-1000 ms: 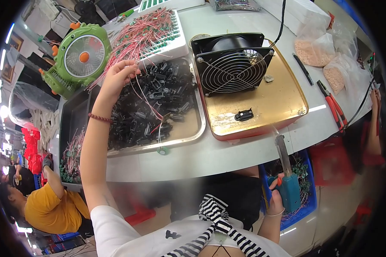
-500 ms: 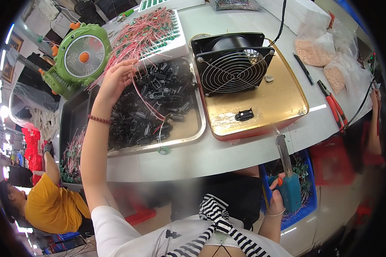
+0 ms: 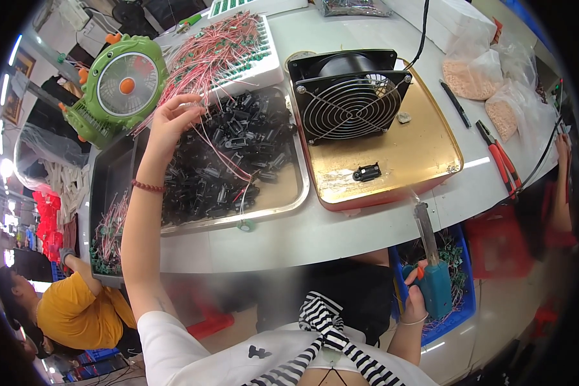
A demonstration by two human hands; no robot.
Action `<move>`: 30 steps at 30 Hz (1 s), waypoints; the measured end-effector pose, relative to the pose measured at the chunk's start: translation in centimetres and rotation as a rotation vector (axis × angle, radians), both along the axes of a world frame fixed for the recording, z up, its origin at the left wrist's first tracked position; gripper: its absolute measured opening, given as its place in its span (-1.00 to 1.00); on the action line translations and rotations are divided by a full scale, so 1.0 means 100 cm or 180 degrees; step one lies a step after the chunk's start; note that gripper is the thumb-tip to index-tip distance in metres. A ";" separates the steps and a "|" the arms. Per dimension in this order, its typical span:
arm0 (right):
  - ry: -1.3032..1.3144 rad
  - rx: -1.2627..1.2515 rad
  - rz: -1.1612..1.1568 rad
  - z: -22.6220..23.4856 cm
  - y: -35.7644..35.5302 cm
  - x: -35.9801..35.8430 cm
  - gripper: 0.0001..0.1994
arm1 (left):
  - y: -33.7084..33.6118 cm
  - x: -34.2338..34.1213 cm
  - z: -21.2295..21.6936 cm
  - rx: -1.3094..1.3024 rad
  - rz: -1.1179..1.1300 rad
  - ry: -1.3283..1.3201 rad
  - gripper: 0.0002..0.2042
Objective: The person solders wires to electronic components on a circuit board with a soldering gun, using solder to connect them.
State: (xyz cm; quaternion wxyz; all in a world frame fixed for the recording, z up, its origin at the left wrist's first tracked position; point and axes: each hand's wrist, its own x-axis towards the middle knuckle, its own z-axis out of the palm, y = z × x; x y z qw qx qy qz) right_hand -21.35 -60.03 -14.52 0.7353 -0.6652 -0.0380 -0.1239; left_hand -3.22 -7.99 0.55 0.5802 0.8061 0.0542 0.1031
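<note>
While reaching toward the upper left of the frame, pinches a thin red wire between the fingertips of the left hand, right above the metal tray heaped with small black parts. Grips a blue-handled tool in a closed right hand at the lower right, below the table edge and over a blue bin, metal tip pointing up. Looks like the picking step: drawing one wired piece out of the tangle. Calls next for lifting that lead free without dragging its neighbours, then carrying it across to the gold plate at centre right, beside the black grille fan, where a lone black part lies. Green fan at far upper left, well apart.
</note>
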 end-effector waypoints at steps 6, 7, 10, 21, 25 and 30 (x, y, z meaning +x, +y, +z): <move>-0.0019 -0.0057 -0.0001 0.001 0.001 0.000 -0.39 | -0.004 -0.002 -0.002 0.0845 0.0277 -0.0524 -0.80; -0.0026 -0.0063 -0.0003 0.002 0.001 0.000 -0.39 | -0.003 -0.001 -0.002 0.0907 0.0345 -0.0546 -0.80; -0.0024 -0.0057 -0.0004 0.004 0.001 0.000 -0.39 | 0.000 -0.002 0.001 0.0959 0.0387 -0.0483 -0.79; -0.0057 0.0007 -0.0008 0.006 0.003 0.001 -0.41 | 0.013 -0.004 0.007 -0.0753 0.0207 0.0008 -0.75; 0.0037 -0.0070 0.0055 0.004 0.000 0.001 -0.40 | 0.014 -0.003 0.005 -0.0881 0.0200 -0.0022 -0.77; 0.0009 -0.0096 -0.0010 0.001 -0.001 0.000 -0.38 | 0.015 -0.003 0.005 -0.0767 0.0183 0.0015 -0.78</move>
